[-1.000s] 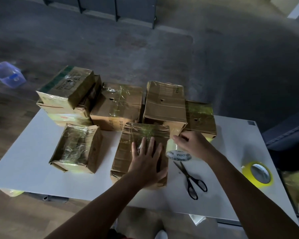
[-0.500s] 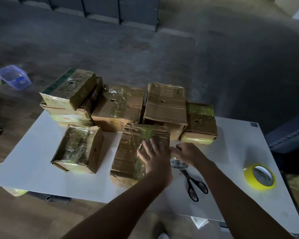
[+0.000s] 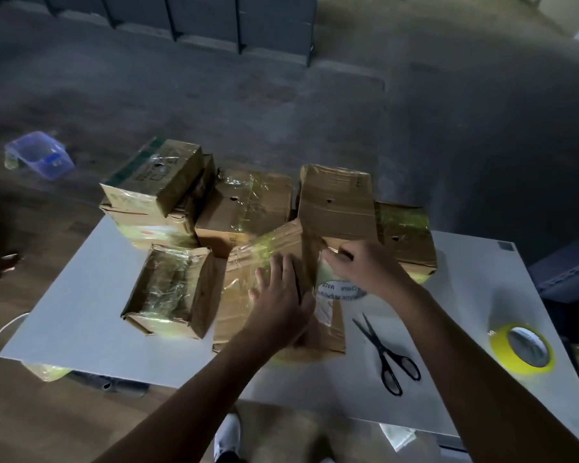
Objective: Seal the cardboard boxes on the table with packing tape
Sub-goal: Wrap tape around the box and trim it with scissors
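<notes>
Cardboard box, hands pressing, holding tape roll

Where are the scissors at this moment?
In the head view, the black scissors lie flat on the white table, right of the front-centre box and left of the yellow tape roll, handles towards the near edge.

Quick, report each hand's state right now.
Left hand: open, pressed flat on the box.
Right hand: closed, holding the tape roll.

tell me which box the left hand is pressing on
The front middle box, beside the scissors; the left hand lies flat on its taped top.
</notes>
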The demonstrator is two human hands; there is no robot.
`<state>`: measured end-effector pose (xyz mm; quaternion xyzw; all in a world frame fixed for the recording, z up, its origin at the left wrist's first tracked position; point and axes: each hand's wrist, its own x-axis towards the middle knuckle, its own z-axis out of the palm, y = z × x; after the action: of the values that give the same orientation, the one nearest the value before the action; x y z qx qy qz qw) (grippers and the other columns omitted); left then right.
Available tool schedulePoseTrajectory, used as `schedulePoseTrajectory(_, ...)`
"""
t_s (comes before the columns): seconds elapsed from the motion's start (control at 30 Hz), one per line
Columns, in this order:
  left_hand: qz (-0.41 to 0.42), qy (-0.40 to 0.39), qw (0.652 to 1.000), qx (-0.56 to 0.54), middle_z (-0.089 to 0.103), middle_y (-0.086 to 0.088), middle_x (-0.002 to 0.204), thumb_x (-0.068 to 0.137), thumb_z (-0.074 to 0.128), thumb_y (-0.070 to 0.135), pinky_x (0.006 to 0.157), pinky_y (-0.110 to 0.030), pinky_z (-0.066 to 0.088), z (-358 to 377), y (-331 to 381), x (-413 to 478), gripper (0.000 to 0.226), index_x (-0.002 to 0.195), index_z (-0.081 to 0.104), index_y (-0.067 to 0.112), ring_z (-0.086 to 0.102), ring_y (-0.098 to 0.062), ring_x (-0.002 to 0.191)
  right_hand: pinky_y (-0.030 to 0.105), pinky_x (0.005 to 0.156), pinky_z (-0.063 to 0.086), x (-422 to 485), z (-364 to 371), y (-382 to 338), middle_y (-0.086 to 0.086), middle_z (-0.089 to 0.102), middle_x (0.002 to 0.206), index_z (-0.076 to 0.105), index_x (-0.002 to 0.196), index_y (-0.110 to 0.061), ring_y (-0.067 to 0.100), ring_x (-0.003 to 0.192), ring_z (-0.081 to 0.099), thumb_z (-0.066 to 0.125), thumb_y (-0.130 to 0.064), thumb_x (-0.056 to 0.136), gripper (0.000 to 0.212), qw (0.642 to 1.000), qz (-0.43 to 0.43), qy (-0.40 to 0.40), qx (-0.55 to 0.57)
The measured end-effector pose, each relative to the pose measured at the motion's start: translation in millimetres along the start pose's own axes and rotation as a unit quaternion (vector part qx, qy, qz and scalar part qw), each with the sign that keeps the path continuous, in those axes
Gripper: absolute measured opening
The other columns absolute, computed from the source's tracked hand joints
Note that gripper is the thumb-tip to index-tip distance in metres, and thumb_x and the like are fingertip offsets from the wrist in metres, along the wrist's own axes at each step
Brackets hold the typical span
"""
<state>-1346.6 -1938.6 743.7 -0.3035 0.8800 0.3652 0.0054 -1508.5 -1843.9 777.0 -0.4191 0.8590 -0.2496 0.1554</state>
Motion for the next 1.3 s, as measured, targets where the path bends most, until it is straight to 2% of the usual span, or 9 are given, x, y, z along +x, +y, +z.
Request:
schedulePoseTrajectory(0.17, 0.03, -0.012, 0.988, -0.15, 0.005, -0.002, 0.163, 0.091, 0.043, 0.047, 0.121, -0.044, 0.014, -10, -34, -5, 0.081, 0.155, 0.0, 0.023, 0.004, -0.022, 0.149, 0.016, 0.037, 0.024, 15, -5, -34, -0.008, 0.041, 0.041, 0.051, 0.057, -0.013, 0.005, 0.036, 0.036, 0.05, -0.054, 0.087, 0.051, 0.999, -0.032, 0.003, 0.041)
schedulePoseTrajectory(0.23, 0.049, -0.005, 0.974, -0.221, 0.02, 0.007, 0.158, 0.091, 0.044, 0.041, 0.118, -0.024, 0.021, -14, -51, -9, 0.073, 0.154, 0.011, 0.028, 0.02, -0.013, 0.146, 0.017, 0.041, 0.026, 16, -1, -39, -0.009, 0.04, 0.044, 0.051, 0.058, -0.015, 0.005, 0.04, 0.037, 0.05, -0.049, 0.092, 0.048, 0.995, -0.057, -0.031, 0.081)
schedulePoseTrajectory(0.3, 0.054, 0.018, 0.968, -0.244, 0.02, 0.014, 0.154, 0.098, 0.045, 0.025, 0.109, -0.006, 0.016, -17, -68, -10, 0.062, 0.152, 0.013, 0.032, 0.02, -0.007, 0.145, 0.019, 0.045, 0.029, 14, 11, -39, -0.008, 0.047, 0.051, 0.058, 0.066, -0.016, 0.007, 0.044, 0.041, 0.049, -0.046, 0.095, 0.044, 0.99, -0.073, -0.051, 0.107)
schedulePoseTrajectory(0.4, 0.113, 0.025, 0.986, -0.122, 0.0, 0.01, 0.162, 0.1, 0.036, 0.02, 0.118, -0.024, 0.013, -17, -79, -3, 0.063, 0.154, 0.006, 0.033, 0.0, -0.009, 0.149, 0.021, 0.047, 0.037, 13, 32, -44, -0.003, 0.061, 0.061, 0.067, 0.078, -0.024, 0.007, 0.051, 0.056, 0.043, -0.059, 0.093, 0.045, 0.991, -0.051, -0.028, 0.12)
schedulePoseTrajectory(0.53, 0.132, 0.019, 0.991, 0.018, -0.017, 0.027, 0.153, 0.096, 0.03, 0.042, 0.121, -0.044, 0.011, -19, -84, 10, 0.067, 0.151, -0.008, 0.038, -0.011, -0.012, 0.148, 0.014, 0.043, 0.036, 16, 40, -50, -0.01, 0.058, 0.055, 0.062, 0.066, -0.038, 0.001, 0.051, 0.057, 0.041, -0.055, 0.096, 0.04, 0.992, -0.034, 0.005, 0.12)
schedulePoseTrajectory(0.7, 0.095, 0.03, 0.982, 0.159, -0.021, 0.027, 0.15, 0.097, 0.018, 0.054, 0.117, -0.059, 0.007, -19, -96, 18, 0.061, 0.152, -0.003, 0.04, -0.001, -0.021, 0.149, 0.016, 0.036, 0.027, 34, 41, -64, -0.006, 0.047, 0.048, 0.055, 0.059, -0.02, 0.006, 0.038, 0.042, 0.043, -0.049, 0.096, 0.049, 0.999, -0.037, 0.007, -0.008)
schedulePoseTrajectory(0.97, 0.09, 0.021, 0.958, 0.273, -0.005, 0.001, 0.162, 0.095, 0.011, 0.055, 0.115, -0.062, 0.007, -19, -80, 24, 0.07, 0.154, 0.003, 0.019, -0.005, -0.029, 0.149, 0.023, 0.043, 0.025, 23, 21, -43, -0.005, 0.036, 0.042, 0.041, 0.05, -0.018, 0.012, 0.037, 0.035, 0.039, -0.039, 0.098, 0.053, 0.996, 0.033, 0.025, -0.08)
schedulePoseTrajectory(1.13, 0.144, 0.031, 0.965, 0.218, -0.011, -0.005, 0.161, 0.09, 0.018, 0.064, 0.118, -0.041, -0.008, -1, -58, 26, 0.084, 0.153, -0.004, 0.013, -0.019, -0.016, 0.146, 0.026, 0.044, 0.023, 27, 21, -47, -0.002, 0.035, 0.044, 0.04, 0.05, -0.016, 0.014, 0.04, 0.035, 0.041, -0.039, 0.097, 0.052, 0.998, 0.027, 0.044, -0.047)
schedulePoseTrajectory(1.3, 0.146, 0.035, 0.958, 0.244, -0.019, -0.003, 0.158, 0.089, 0.007, 0.073, 0.12, -0.041, -0.007, 2, -63, 27, 0.088, 0.152, -0.011, 0.015, -0.022, -0.016, 0.146, 0.021, 0.045, 0.032, 11, 21, -24, -0.011, 0.048, 0.048, 0.054, 0.055, -0.026, 0.002, 0.043, 0.044, 0.049, -0.041, 0.097, 0.045, 0.988, 0.006, 0.004, 0.153)
